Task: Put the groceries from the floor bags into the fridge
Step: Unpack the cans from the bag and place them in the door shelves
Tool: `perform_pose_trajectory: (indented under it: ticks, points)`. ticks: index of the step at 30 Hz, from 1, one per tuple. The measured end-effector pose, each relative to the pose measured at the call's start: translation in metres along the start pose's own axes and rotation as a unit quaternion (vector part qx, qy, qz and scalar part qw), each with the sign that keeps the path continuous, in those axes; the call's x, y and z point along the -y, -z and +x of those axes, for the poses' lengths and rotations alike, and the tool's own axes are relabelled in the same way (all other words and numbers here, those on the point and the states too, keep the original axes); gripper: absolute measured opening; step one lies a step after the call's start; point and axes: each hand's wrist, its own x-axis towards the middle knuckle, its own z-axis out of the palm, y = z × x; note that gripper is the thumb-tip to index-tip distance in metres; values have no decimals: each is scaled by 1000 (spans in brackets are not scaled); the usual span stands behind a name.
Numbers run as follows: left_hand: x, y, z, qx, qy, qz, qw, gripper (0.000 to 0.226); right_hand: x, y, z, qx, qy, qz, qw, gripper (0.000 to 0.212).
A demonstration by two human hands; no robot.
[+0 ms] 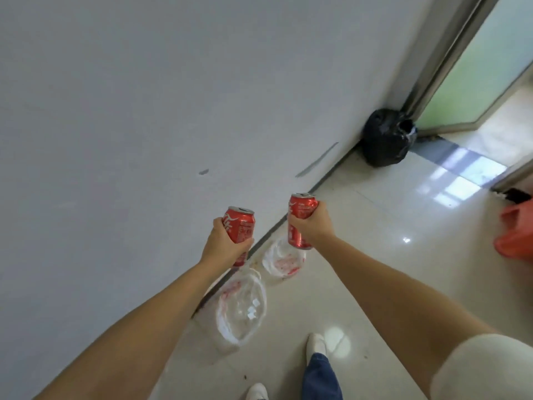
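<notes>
Red cans mid-carry: left hand (pixel 223 245) grips one can (pixel 239 229), right hand (pixel 310 223) grips another (pixel 300 210), both above 2 clear bags (pixel 242 307) on floor by wall; no fridge in view, so stowing's prob. still ahead.

2 red cola cans: one (pixel 240 226) gripped in left hand (pixel 223 243), other (pixel 300 220) in right hand (pixel 313 223). 2 clear plastic bags on floor below the fingers (pixel 242 307) (pixel 284 259). 1 black bin bag (pixel 385 137), 1 orange bag (pixel 516 232), both well right of the fingers.
</notes>
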Motion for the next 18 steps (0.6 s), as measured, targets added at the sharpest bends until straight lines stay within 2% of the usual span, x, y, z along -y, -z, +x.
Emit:
perform_pose_trajectory:
  ticks: [4, 8, 13, 18]
  points:
    - [-65, -4, -20, 79, -121, 34, 989, 69, 0, 65, -46, -87, 12, 31, 996, 62]
    - [-131, -38, -58, 161, -222, 71, 959, 69, -17, 141, -102, -185, 16, 47, 981, 67]
    - [-201, -119, -144, 253, -318, 83, 910, 68, -60, 257, -191, -340, 6, 57, 939, 62]
    - [-263, -222, -272, 331, -388, 78, 857, 67, -137, 369, -300, -456, -20, 62, 888, 62]
